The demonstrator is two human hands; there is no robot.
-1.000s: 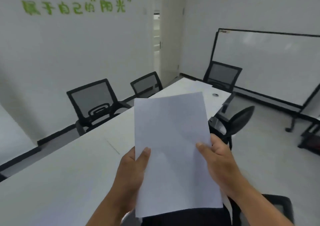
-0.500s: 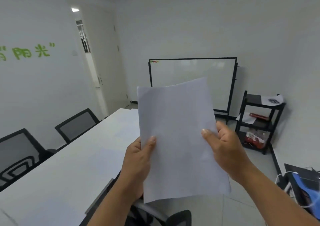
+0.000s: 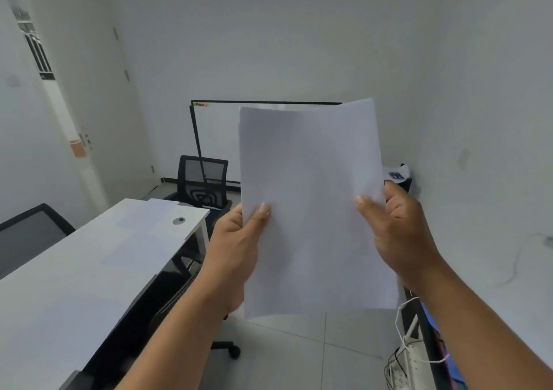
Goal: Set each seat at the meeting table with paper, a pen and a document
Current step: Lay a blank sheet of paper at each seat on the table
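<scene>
Head view. Left hand (image 3: 236, 249) and right hand (image 3: 401, 234) each pinch the paper (image 3: 314, 210) by a side edge, upright at 12 o'clock, clear of the meeting table (image 3: 89, 264) at 9 o'clock. Risk: sheets may fan or slip from such edge-only pinches. No legible writing.

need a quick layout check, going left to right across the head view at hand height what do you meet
white meeting table → left hand → sheets of paper → right hand
</scene>
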